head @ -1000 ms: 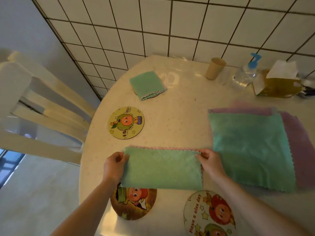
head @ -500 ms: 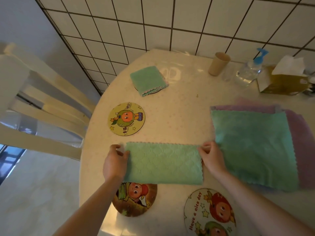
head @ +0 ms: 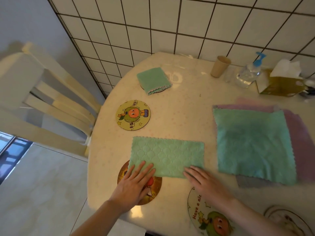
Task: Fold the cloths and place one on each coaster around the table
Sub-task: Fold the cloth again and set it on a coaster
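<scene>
Green cloth (head: 167, 156) lies flat on the tabletop (head: 184, 116), folded to a long rectangle. Fabric soft and fleecy, quilted in a scallop pattern, far edge pinked in small zigzags. Its near left corner overlaps a round brown cartoon coaster (head: 154, 188). My left hand (head: 134, 183) rests flat, fingers spread, tips on the cloth's near left corner; grip released. My right hand (head: 202, 181) likewise flat, fingertips at the near right corner; grip released. Tabletop pale cream, glossy, rounded edge. Yellow round coaster (head: 133, 115) bare, just beyond the cloth. Farther off, a small folded green cloth (head: 153, 80) sits on another coaster, scalloped layers showing. To the right, a stack of unfolded cloths (head: 254, 145): green square on top, purple beneath.
</scene>
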`<state>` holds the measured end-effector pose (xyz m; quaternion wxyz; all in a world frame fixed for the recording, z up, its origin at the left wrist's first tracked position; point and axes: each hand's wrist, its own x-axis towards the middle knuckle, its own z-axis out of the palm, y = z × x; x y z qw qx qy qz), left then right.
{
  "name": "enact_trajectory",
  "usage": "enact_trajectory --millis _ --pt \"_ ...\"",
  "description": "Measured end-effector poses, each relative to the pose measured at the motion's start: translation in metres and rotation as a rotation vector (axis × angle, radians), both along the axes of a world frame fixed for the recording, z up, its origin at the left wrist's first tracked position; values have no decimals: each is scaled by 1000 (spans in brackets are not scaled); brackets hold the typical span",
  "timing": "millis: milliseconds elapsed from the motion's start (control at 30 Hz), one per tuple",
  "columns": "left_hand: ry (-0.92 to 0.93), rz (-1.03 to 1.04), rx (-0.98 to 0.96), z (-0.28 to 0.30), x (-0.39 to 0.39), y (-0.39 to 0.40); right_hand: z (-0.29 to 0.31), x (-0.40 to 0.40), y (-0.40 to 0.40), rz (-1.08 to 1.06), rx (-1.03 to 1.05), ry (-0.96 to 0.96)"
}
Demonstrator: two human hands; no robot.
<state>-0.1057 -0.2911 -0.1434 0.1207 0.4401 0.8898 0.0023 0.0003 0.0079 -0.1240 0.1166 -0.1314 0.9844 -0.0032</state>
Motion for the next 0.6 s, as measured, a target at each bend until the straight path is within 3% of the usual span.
enact_trajectory --millis 200,600 --pt "-5 118 -34 4 -4 -28 9 -6 -9 21 -4 15" --pt "95 364 -17 14 20 16 27 -11 -26 5 -1 -56"
